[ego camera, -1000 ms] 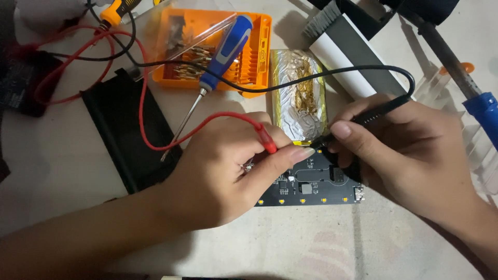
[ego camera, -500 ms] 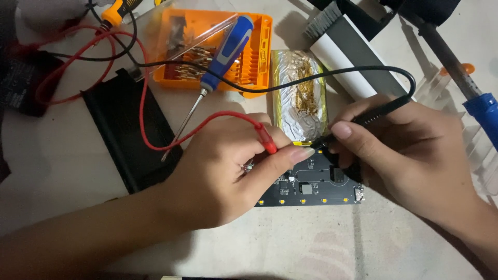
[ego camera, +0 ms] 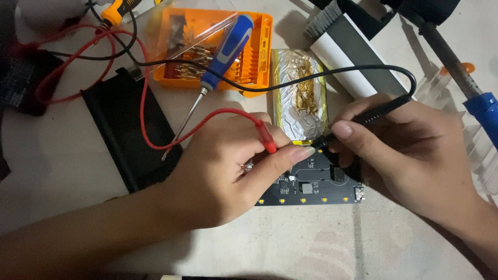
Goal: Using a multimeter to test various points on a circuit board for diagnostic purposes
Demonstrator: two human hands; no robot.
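A: Where do your hands sit?

B: Your left hand (ego camera: 228, 171) pinches the red probe with its red lead (ego camera: 265, 137), fingers closed around it, tip down at the left part of the black rectangular circuit board (ego camera: 316, 181). Your right hand (ego camera: 410, 150) grips the black probe with its black lead (ego camera: 371, 116) like a pen; its point meets the board's far edge.

A: And the board itself?

B: It lies flat on the pale table (ego camera: 311, 243), near you, between both hands. Just beyond it is the foil-wrapped flat battery pack (ego camera: 300, 96). Farther off to the left is the orange plastic bit case (ego camera: 218, 52), with the blue-handled screwdriver (ego camera: 223, 57) lying across it. A black flat cover (ego camera: 129, 129) sits on the left, and a blue-handled soldering iron (ego camera: 467, 78) on the right.
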